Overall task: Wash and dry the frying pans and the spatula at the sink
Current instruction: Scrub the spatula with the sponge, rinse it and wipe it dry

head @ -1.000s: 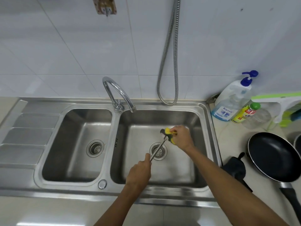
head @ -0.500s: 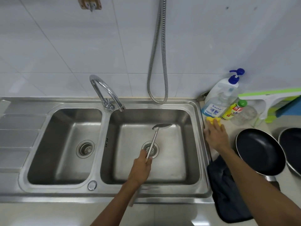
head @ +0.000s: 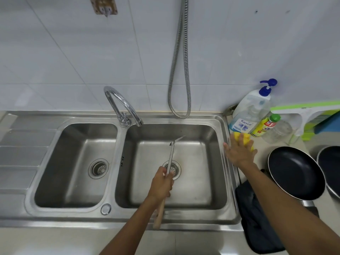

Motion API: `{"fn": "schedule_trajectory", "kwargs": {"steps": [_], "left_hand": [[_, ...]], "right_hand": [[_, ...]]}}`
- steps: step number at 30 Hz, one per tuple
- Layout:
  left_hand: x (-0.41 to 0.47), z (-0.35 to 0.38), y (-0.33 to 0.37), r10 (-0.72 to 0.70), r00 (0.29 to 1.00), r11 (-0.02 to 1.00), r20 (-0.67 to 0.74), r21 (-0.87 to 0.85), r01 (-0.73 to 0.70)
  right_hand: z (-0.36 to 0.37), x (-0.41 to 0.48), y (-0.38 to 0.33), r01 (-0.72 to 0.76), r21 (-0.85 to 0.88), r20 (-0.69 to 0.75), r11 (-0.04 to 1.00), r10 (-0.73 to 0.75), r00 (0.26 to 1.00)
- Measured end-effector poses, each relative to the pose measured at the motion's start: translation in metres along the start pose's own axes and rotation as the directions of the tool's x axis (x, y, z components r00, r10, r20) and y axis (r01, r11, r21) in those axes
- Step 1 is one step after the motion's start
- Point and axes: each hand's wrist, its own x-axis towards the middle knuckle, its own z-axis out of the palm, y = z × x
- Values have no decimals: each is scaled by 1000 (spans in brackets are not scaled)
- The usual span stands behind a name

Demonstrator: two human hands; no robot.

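Holding the spatula [head: 172, 156] by its wooden handle, the left hand [head: 161, 184] has its fingers curled round it. The metal blade hangs over the right sink bowl [head: 211, 181], apart from its walls and from the tap [head: 122, 102]. The right hand [head: 239, 153] lies flat, fingers spread, on a yellow sponge [head: 245, 138] just past the sink's right edge. A black frying pan [head: 296, 173] sits near on the counter, with another pan [head: 331, 166] just beside it.
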Motion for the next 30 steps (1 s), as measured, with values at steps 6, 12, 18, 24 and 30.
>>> {"fn": "schedule_trajectory", "kwargs": {"steps": [6, 12, 18, 24, 30], "left_hand": [[1, -1, 21, -35, 999, 982, -27, -184, 30], [-4, -7, 38, -12, 999, 986, -36, -166, 6], [-3, -22, 24, 21, 1000, 1000, 2, -11, -21], [9, -55, 20, 20, 999, 826, -28, 564, -1], [59, -119, 94, 629, 765, 293, -140, 954, -66]], "right_hand": [[12, -51, -71, 287, 344, -73, 894, -279, 957], [27, -121, -148, -196, 821, 462, 536, -422, 780], [40, -135, -171, -294, 886, 428, 359, -387, 816], [58, -130, -168, -273, 869, 427, 413, -346, 835], [69, -127, -160, -393, 854, 480, 340, -225, 848]]}}
